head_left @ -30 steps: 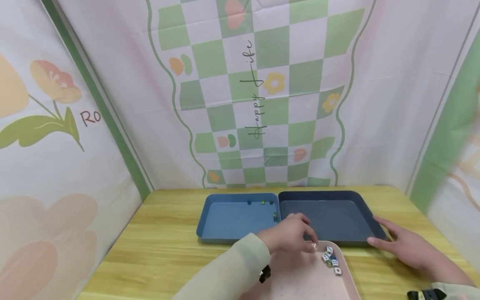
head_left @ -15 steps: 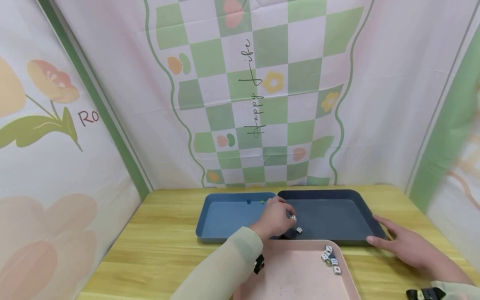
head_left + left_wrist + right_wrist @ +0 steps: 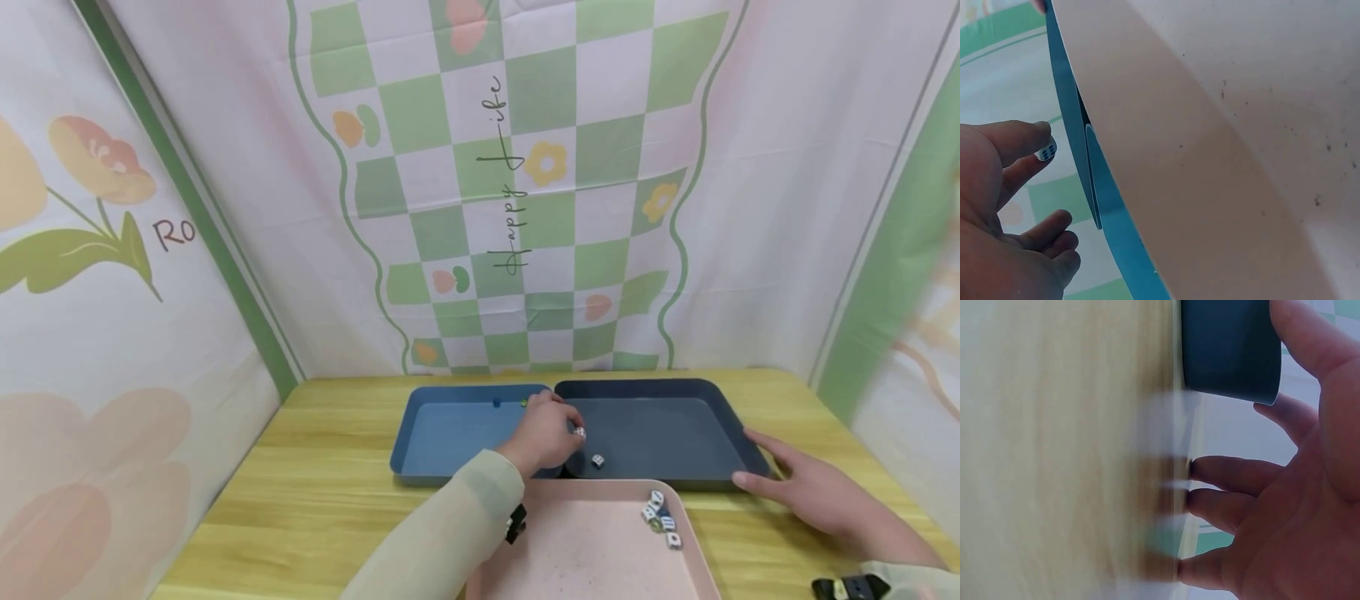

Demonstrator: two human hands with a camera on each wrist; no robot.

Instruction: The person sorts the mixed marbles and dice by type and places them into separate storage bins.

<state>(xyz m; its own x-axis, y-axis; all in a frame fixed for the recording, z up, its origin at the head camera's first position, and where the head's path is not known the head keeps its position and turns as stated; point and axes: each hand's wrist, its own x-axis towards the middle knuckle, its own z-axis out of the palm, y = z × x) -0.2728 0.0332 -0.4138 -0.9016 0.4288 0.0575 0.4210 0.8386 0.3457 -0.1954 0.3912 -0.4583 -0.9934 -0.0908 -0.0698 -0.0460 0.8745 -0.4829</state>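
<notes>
The dark tray (image 3: 667, 433) lies toward the back of the table (image 3: 330, 475), with a strip of wood between its back rim and the patterned curtain (image 3: 615, 208). Over its left end, the left hand (image 3: 542, 432) pinches a white die (image 3: 581, 433) between thumb and finger, just inside the left wall in the head view; how far above the floor I cannot tell. A second die (image 3: 597, 460) rests on the floor near the front left corner. From there the flat floor runs on to the right wall, the widest room for the left hand to move in.

At the front right corner, the right hand (image 3: 813, 492) is relaxed, thumb and forefinger against the edge, fingers fairly straight and spread rather than clenched.

Off the left edge, just beside it, sits the blue tray (image 3: 442, 442), a small blue piece (image 3: 497, 403) and a small green piece (image 3: 524, 403) near its back wall. The pink tray (image 3: 585, 550) is just in front of the dark one's front edge, its dice cluster (image 3: 668, 523) below that tray's right half. The left sleeve (image 3: 442, 525) crosses toward the left edge, narrowing the way in from that side
</notes>
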